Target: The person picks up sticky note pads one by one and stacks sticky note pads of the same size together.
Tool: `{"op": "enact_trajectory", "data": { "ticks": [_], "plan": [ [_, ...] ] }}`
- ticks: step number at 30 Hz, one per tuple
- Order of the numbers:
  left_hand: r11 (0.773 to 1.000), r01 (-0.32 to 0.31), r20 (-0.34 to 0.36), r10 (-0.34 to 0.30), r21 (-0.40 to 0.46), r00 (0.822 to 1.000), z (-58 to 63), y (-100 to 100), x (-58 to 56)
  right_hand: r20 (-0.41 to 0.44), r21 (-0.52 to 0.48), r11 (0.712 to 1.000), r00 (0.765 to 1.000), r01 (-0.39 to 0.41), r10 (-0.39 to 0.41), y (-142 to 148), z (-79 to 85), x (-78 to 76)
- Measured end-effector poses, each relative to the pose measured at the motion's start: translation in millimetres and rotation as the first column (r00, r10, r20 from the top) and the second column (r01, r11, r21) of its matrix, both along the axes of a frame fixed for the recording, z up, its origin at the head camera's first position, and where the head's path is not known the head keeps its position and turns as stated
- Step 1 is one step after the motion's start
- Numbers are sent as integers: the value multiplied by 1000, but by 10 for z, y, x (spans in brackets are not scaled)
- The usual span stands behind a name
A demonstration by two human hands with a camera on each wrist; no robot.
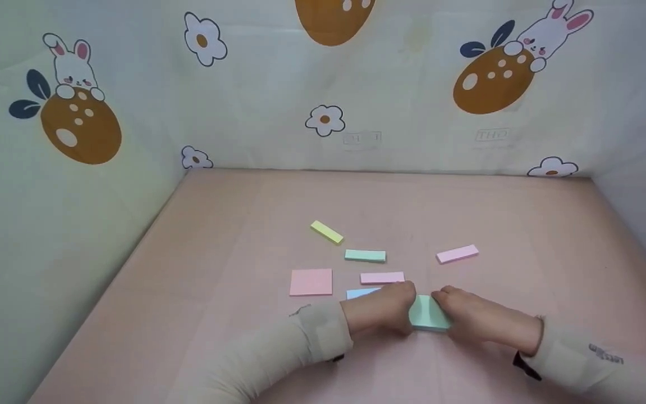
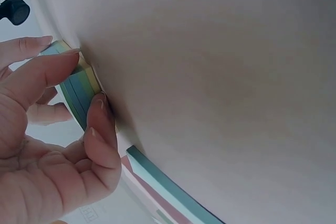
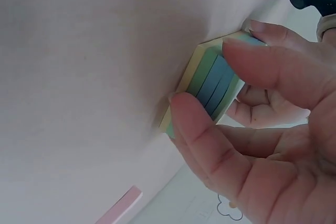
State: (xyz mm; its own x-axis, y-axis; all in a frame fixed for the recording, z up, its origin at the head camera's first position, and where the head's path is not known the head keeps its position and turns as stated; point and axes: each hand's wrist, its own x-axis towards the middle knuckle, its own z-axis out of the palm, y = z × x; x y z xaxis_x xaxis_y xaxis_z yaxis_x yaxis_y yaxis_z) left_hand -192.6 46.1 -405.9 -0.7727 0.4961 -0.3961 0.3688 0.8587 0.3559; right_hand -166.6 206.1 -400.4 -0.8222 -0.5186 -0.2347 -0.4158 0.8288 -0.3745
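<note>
A stack of sticky-note pads [image 1: 428, 315] with a green pad on top lies low at the table, between both hands. In the right wrist view its side [image 3: 214, 83] shows yellow, green and blue layers. My left hand [image 1: 384, 310] grips the stack's left side with curled fingers and thumb. From the opposite side my right hand [image 1: 473, 317] pinches it. Partly behind the left hand is a blue pad [image 1: 361, 293]. Just beyond lie a pink strip pad [image 1: 382, 278] and a green strip pad [image 1: 365, 256]; left of them is a square pink pad [image 1: 311, 282].
Farther back on the pinkish table [image 1: 233, 235] a yellow strip pad [image 1: 327, 232] lies at a slant. Another pink strip pad [image 1: 457, 254] is at the right, beyond the right hand. Pale printed cloth [image 1: 255, 101] hangs along the back and sides.
</note>
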Motion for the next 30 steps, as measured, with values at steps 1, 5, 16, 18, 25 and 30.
{"op": "enact_trajectory", "data": {
  "ticks": [1,5,16,18,25,30],
  "plan": [
    [1000,2,-2,-2,4,1000,-2,-3,2,-12,1,1000,1000,-12,12,1,6,7],
    [1000,16,-9,-16,15,1000,-1,-13,4,15,13,1000,1000,-23,23,-14,28,19],
    [1000,7,0,-7,8,1000,-10,0,-14,52,41,998,998,39,-41,-73,22,16],
    [1000,8,-3,-8,2,1000,-21,7,-17,18,30,999,999,44,-45,-73,11,21],
    [1000,-7,2,7,-5,1000,-33,15,-17,-28,14,999,999,37,-37,-67,11,31],
    [1000,-1,-1,1,-6,1000,-19,13,-5,-49,5,1000,999,6,-6,-46,14,23]
  ]
}}
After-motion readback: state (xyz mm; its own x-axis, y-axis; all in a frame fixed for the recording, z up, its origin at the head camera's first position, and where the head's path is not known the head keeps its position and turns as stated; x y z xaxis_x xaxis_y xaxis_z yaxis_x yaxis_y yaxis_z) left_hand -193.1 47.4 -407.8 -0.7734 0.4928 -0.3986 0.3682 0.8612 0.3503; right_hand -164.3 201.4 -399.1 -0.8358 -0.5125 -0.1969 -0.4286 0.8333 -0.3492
